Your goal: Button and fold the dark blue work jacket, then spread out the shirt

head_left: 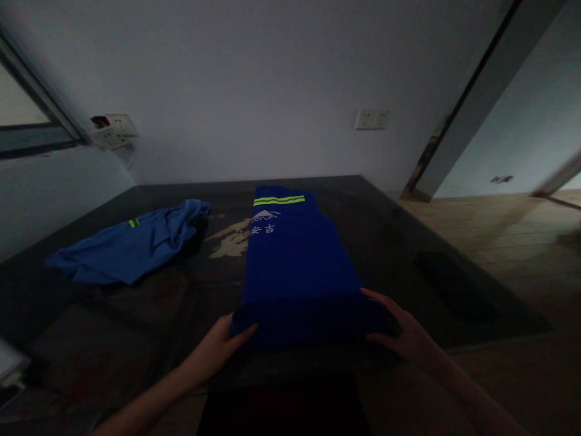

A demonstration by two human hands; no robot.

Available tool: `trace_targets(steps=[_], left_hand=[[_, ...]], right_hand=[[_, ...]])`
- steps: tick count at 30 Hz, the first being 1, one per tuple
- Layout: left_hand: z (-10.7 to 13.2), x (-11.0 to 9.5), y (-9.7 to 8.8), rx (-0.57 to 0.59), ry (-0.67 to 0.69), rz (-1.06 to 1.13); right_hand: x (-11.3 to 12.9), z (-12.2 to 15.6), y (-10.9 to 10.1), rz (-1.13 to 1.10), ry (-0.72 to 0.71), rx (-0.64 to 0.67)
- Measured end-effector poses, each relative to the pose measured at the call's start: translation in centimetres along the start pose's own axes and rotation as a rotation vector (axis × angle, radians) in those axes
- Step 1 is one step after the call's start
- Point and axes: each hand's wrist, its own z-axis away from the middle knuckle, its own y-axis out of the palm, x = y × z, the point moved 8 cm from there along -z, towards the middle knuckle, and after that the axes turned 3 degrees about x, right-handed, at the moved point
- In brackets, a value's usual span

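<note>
A dark blue work garment (295,260) lies folded into a long strip on the dark table (376,230). Two yellow-green stripes and white lettering show near its far end. At the near left corner my left hand (222,342) grips the cloth, thumb on top and fingers hidden beneath. My right hand (399,330) holds the near right corner, with fingers and thumb around the edge. Between the hands the near end looks folded or slightly raised, though it is dim there. The garment's exact kind cannot be made out.
A crumpled lighter blue garment (136,245) with a small yellow-green stripe lies on the table's left. A dark flat object (454,284) rests near the right edge. The wall behind carries sockets (372,119). A white object (11,366) stands at lower left.
</note>
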Motion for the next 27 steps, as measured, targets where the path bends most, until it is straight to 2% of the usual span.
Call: trace_targets(steps=[5, 12, 18, 23, 27], left_hand=[[0.2, 0.8, -0.2, -0.011, -0.039, -0.003], [0.8, -0.6, 0.5, 0.073, 0.099, -0.052], [0.9, -0.7, 0.7, 0.091, 0.155, -0.124], [1.7, -1.4, 0.7, 0.137, 0.361, -0.231], [3.0, -3.5, 1.3, 0.321, 0.525, -0.243]], right_hand=[[-0.5, 0.0, -0.4, -0.018, 0.013, -0.049], [-0.8, -0.1, 0.2, -0.107, 0.087, 0.095], [-1.3, 0.2, 1.1, -0.149, 0.130, 0.043], [-2.2, 0.6, 0.7, -0.034, 0.138, -0.030], [-1.0, 1.1, -0.6, -0.002, 0.037, 0.003]])
